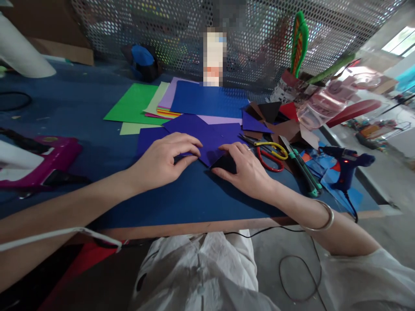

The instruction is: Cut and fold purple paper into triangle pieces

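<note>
A sheet of purple paper lies on the blue table in front of me, with a raised, shaded edge towards me. My left hand rests on its left part, fingers curved and thumb close to the fingertips at the paper's near edge. On the right, my right hand has its fingers over the paper and its thumb below, around a dark raised flap. Scissors with yellow and red handles lie just beyond my right hand. Beside them are green-handled utility knives.
Coloured paper sheets, green and blue among them, are stacked behind. Paper scraps lie at right, near a blue glue gun with a cord. A magenta power strip is at left. A perforated metal panel stands at the back.
</note>
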`<state>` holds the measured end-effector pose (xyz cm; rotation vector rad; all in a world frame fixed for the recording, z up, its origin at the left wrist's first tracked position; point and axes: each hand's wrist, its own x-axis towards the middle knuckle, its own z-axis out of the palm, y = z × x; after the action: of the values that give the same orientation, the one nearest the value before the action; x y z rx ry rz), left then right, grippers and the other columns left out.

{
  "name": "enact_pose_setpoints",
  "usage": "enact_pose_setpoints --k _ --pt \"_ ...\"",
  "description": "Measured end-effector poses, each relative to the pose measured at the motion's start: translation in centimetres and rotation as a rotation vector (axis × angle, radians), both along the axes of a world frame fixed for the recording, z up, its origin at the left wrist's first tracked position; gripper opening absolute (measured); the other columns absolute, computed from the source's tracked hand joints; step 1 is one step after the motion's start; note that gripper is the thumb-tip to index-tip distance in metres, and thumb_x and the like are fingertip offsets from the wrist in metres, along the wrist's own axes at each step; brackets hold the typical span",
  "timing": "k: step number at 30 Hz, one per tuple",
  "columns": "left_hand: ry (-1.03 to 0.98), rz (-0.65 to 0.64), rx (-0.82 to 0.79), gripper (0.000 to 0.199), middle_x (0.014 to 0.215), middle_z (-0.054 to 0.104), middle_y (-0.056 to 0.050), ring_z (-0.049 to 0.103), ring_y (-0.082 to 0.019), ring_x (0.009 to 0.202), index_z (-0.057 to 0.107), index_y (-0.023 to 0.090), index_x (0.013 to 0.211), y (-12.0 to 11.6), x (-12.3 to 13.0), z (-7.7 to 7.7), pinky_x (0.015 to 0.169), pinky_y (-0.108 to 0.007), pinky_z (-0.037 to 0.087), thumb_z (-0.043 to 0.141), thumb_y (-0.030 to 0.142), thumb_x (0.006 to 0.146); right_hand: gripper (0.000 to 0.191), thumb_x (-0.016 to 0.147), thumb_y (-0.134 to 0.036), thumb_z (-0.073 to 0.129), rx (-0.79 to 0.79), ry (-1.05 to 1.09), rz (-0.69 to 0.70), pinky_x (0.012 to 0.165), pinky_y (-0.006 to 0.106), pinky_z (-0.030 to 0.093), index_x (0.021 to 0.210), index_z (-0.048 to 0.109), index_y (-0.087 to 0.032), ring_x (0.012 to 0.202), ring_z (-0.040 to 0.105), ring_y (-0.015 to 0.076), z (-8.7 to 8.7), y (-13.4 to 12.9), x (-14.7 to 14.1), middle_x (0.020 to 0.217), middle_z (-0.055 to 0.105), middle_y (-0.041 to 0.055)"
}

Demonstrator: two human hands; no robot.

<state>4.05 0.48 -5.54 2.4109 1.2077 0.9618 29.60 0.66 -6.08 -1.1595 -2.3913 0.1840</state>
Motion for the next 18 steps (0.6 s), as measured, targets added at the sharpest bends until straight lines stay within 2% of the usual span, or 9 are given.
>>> enact_pose_setpoints --k 2,5,8,10,12,14,16,18 --pt "0.017 0.001 -0.011 0.028 0.137 0.072 -0.009 0.064 -0.031 0.133 0.075 0.024 0.116 0.3 -0.1 -0.2 0.119 -0.047 0.046 0.063 0.037 0.095 0.051 0.095 -0.046 0.072 0.032 0.006 0.001 0.103 0.054 0.053 0.135 0.061 -0.016 0.123 0.064 0.0356 0.0 0.4 0.2 0.131 0.068 0.0182" --pt "0.071 -0.011 -0.121 0.061 0.155 0.060 -0.014 0.051 -0.036 0.148 0.063 0.020 0.143 1.1 -0.2 -1.0 0.127 -0.053 0.036 0.071 0.046 0.088 0.076 0.090 -0.055 0.076 0.023 -0.019 0.051 0.116 0.061 0.044 0.152 0.051 -0.017 0.145 0.052 0.0393 -0.2 1.4 0.2 0.154 0.056 0.0210" --pt "0.137 -0.005 -0.218 0.074 0.158 0.056 -0.016 0.048 -0.038 0.150 0.055 0.017 0.152 1.7 0.1 -1.5 0.127 -0.055 0.035 0.068 0.051 0.088 0.095 0.088 -0.064 0.075 -0.051 -0.097 0.118 0.122 0.064 0.038 0.163 0.038 -0.017 0.156 0.039 0.0397 -0.4 2.5 -0.1 0.166 0.045 0.0216" --pt "0.163 0.011 -0.229 0.074 0.157 0.057 -0.016 0.051 -0.037 0.148 0.053 0.016 0.153 1.9 0.2 -1.6 0.126 -0.053 0.037 0.065 0.052 0.090 0.088 0.093 -0.064 0.069 -0.052 -0.167 0.131 0.123 0.063 0.037 0.160 0.043 -0.014 0.155 0.043 0.0387 -0.4 3.2 -0.4 0.164 0.047 0.0227" --pt "0.181 0.022 -0.204 0.073 0.154 0.060 -0.016 0.054 -0.036 0.146 0.055 0.017 0.152 2.0 0.3 -1.4 0.124 -0.051 0.040 0.066 0.053 0.090 0.067 0.101 -0.057 0.061 0.001 -0.222 0.138 0.122 0.059 0.040 0.148 0.058 -0.011 0.147 0.053 0.0361 -0.3 3.7 -0.7 0.155 0.058 0.0229" --pt "0.204 0.021 -0.135 0.067 0.149 0.066 -0.015 0.059 -0.035 0.141 0.061 0.017 0.148 1.9 0.2 -1.4 0.122 -0.050 0.044 0.068 0.052 0.090 0.044 0.108 -0.045 0.052 0.078 -0.249 0.151 0.118 0.052 0.045 0.129 0.071 -0.012 0.131 0.067 0.0309 0.0 3.8 -0.8 0.137 0.073 0.0196" --pt "0.228 -0.002 -0.026 0.053 0.139 0.073 -0.012 0.067 -0.033 0.132 0.068 0.018 0.139 1.6 0.2 -1.4 0.118 -0.048 0.049 0.064 0.048 0.095 0.039 0.112 -0.034 0.043 0.154 -0.248 0.184 0.113 0.044 0.049 0.109 0.076 -0.014 0.105 0.076 0.0236 0.2 3.4 -0.8 0.111 0.082 0.0137" --pt "0.251 -0.039 0.104 0.038 0.127 0.079 -0.009 0.074 -0.029 0.120 0.075 0.020 0.127 0.9 0.1 -1.5 0.110 -0.044 0.056 0.055 0.041 0.102 0.044 0.113 -0.031 0.038 0.237 -0.230 0.235 0.103 0.038 0.052 0.095 0.075 -0.016 0.082 0.074 0.0184 0.3 2.3 -0.6 0.089 0.081 0.0087"
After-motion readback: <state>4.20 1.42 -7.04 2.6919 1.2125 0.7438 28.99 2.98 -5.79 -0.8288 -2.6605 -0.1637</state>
